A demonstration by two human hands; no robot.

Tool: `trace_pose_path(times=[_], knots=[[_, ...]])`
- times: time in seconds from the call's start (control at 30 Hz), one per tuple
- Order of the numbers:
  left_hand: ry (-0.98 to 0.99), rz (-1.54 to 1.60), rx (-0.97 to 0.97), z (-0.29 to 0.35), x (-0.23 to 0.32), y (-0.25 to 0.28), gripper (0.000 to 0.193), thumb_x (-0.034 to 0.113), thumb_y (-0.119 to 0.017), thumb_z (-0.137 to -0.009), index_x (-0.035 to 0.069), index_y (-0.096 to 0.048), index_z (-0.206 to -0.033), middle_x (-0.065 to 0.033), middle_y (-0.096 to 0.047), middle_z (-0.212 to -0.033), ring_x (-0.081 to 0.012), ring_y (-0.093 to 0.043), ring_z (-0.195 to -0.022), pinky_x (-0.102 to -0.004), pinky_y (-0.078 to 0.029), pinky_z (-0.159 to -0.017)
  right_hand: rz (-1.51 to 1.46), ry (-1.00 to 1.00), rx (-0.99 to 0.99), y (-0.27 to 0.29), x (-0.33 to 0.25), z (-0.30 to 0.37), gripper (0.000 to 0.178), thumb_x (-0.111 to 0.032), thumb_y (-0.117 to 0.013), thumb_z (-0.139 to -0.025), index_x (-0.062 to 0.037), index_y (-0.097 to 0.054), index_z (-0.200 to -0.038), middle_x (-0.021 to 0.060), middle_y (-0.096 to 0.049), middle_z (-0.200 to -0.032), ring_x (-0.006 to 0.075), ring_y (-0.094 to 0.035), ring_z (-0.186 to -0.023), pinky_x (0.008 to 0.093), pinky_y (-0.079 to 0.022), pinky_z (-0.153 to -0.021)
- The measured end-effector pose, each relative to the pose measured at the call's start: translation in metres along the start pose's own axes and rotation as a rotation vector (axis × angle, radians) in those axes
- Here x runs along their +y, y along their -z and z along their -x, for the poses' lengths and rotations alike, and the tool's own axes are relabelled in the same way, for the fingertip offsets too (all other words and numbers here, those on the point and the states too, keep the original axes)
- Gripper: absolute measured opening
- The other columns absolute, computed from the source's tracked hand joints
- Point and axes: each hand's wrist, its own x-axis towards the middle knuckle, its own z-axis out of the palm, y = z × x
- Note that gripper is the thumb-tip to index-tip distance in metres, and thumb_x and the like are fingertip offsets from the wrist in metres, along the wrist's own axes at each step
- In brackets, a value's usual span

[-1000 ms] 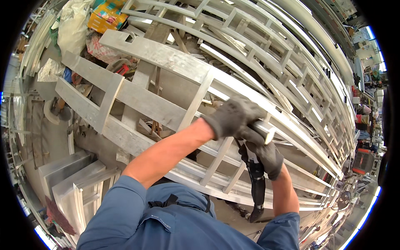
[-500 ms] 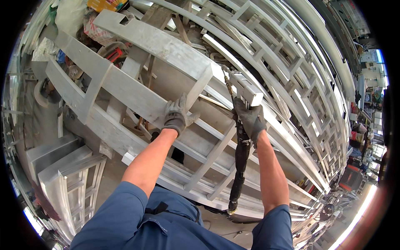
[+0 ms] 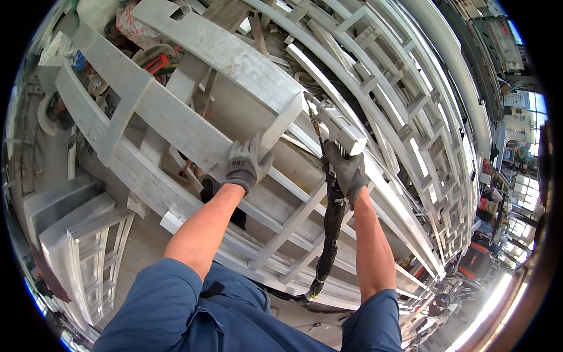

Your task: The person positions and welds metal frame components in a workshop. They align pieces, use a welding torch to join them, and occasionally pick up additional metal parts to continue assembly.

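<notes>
My right hand (image 3: 346, 167), in a grey glove, is wrapped round the grip of a handheld welding gun (image 3: 340, 130) with a silver, boxy body. The gun's thin nozzle points up and left, at or very near the upper corner of a short metal crosspiece (image 3: 284, 120). From its grip a black-wrapped cable (image 3: 329, 243) hangs toward me. My left hand (image 3: 243, 164), also gloved, lies on a long flat metal bar (image 3: 185, 124) with fingers stretched out near the crosspiece's lower end. A wide metal box section (image 3: 226, 56) runs from that crosspiece to the upper left.
Ladder-like metal frames (image 3: 404, 100) are stacked at the right. Smaller frames (image 3: 97, 258) lean together at the lower left. A red-handled tool (image 3: 157, 63) and plastic bags (image 3: 138, 26) lie among scraps at the upper left.
The welding gun has shifted left with my right hand, bringing its nozzle to the crosspiece's corner. My left hand stays at the crosspiece's lower end, its thumb drawn in closer. The view has shifted slightly.
</notes>
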Motion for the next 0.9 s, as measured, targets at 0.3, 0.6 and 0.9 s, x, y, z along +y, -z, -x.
trace_pose_path(times=[0.3, 0.6, 0.9], knots=[[0.003, -0.015, 0.011, 0.002, -0.002, 0.0, 0.073, 0.044, -0.071, -0.093, -0.001, -0.053, -0.147, -0.0227, -0.07, -0.122, -0.0372, -0.066, -0.116, -0.0515, -0.04, -0.114, -0.041, -0.022, 0.004, -0.007, -0.005, -0.009, 0.044, -0.037, -0.071, -0.099, 0.0019, -0.065, -0.119, 0.0078, -0.071, -0.079, 0.0146, -0.066, -0.065, 0.0319, -0.053, -0.056], [0.035, 0.008, -0.015, 0.001, 0.003, 0.004, 0.073, 0.045, -0.071, -0.093, 0.0, -0.052, -0.148, -0.0228, -0.07, -0.125, -0.037, -0.065, -0.12, -0.052, -0.038, -0.117, -0.023, -0.027, 0.0, -0.006, 0.003, -0.011, 0.046, -0.039, -0.073, -0.098, 0.0011, -0.065, -0.118, 0.0072, -0.071, -0.078, 0.0149, -0.066, -0.064, 0.0316, -0.053, -0.057], [0.043, 0.012, -0.027, 0.001, -0.001, 0.001, 0.074, 0.046, -0.07, -0.093, 0.001, -0.052, -0.149, -0.0223, -0.069, -0.128, -0.0363, -0.064, -0.122, -0.0524, -0.037, -0.118, 0.006, 0.003, 0.007, -0.009, 0.0, -0.012, 0.039, -0.035, -0.071, -0.1, 0.0006, -0.066, -0.114, 0.0059, -0.069, -0.075, 0.0146, -0.066, -0.064, 0.032, -0.052, -0.055]])
